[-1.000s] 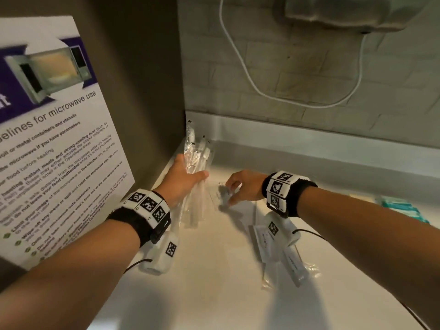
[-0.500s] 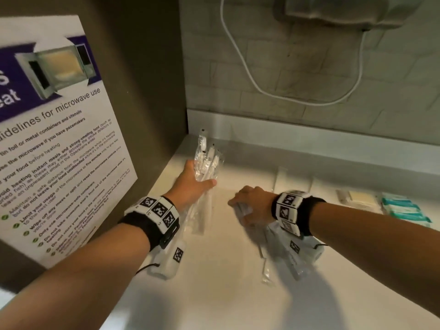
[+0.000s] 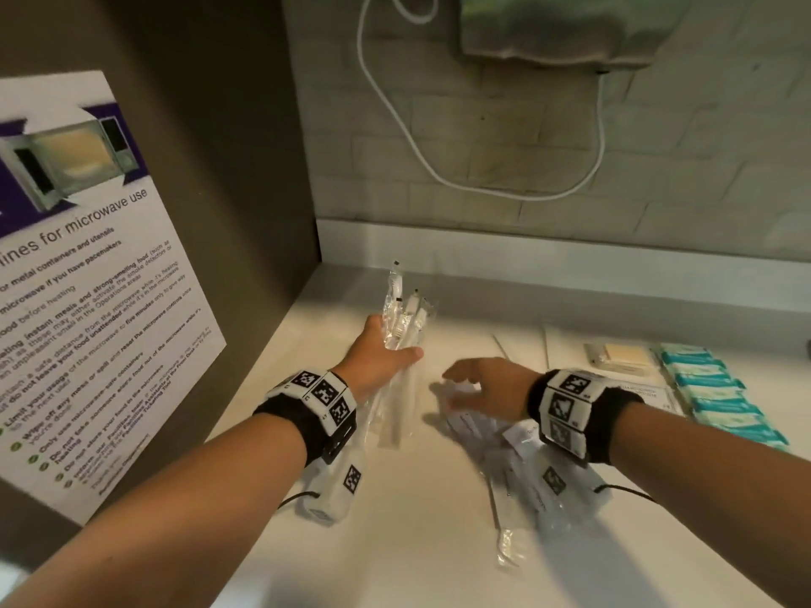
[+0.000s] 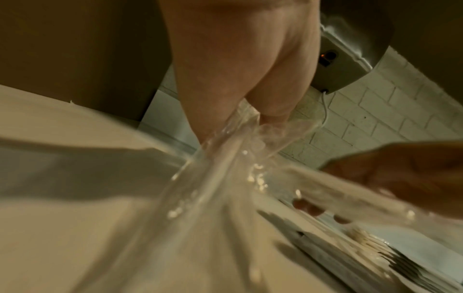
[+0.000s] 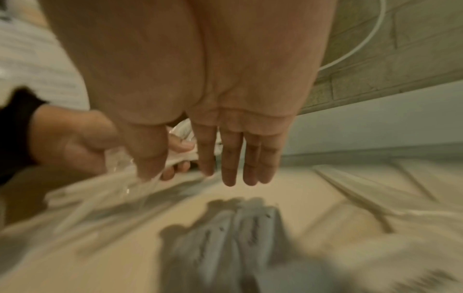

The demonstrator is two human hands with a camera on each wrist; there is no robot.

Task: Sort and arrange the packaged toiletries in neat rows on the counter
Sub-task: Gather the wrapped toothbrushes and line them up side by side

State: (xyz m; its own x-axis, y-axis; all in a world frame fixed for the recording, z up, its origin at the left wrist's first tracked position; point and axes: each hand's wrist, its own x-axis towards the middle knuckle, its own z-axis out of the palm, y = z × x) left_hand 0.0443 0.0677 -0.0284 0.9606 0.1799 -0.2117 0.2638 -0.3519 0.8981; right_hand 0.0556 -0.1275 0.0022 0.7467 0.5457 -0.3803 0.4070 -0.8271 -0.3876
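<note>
On the left wall, poster (image 3: 87, 274) reading "microwave use" under a pictured microwave. Just right, left hand (image 3: 377, 357) curled round bundle of clear-wrapped toothbrushes (image 3: 406, 318), tips pointing far, low ends down on counter (image 3: 395, 541). Near centre, right hand (image 3: 491, 386) with fingers (image 5: 229, 158) straight, spread over loose white sachets (image 3: 522, 454), print too blurred to read; flat open palm plain only from right wrist. Far right, tan packet (image 3: 623, 357), then row of teal packs (image 3: 719, 397).
</note>
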